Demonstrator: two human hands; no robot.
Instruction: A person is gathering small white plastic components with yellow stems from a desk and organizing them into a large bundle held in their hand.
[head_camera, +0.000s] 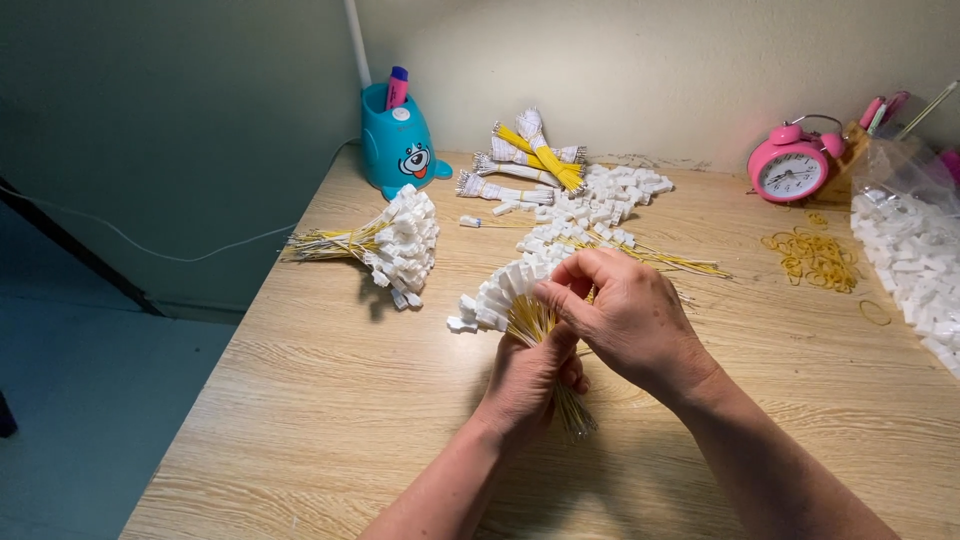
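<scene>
My left hand (528, 375) grips a bundle of thin yellow-and-white wires (572, 412) from below. The bundle's white plastic connectors (495, 295) fan out to the upper left above my fist. My right hand (625, 315) lies over the top of the bundle, fingers curled and pinching among the connectors. Both hands are above the middle of a light wooden table (330, 400).
A finished wire bundle (385, 243) lies at left. Loose white connectors (595, 205) and tied bundles (530, 155) sit at the back, beside a teal pen holder (400, 145). At right are a pink alarm clock (790, 165), rubber bands (815, 258) and a bag of connectors (915, 260).
</scene>
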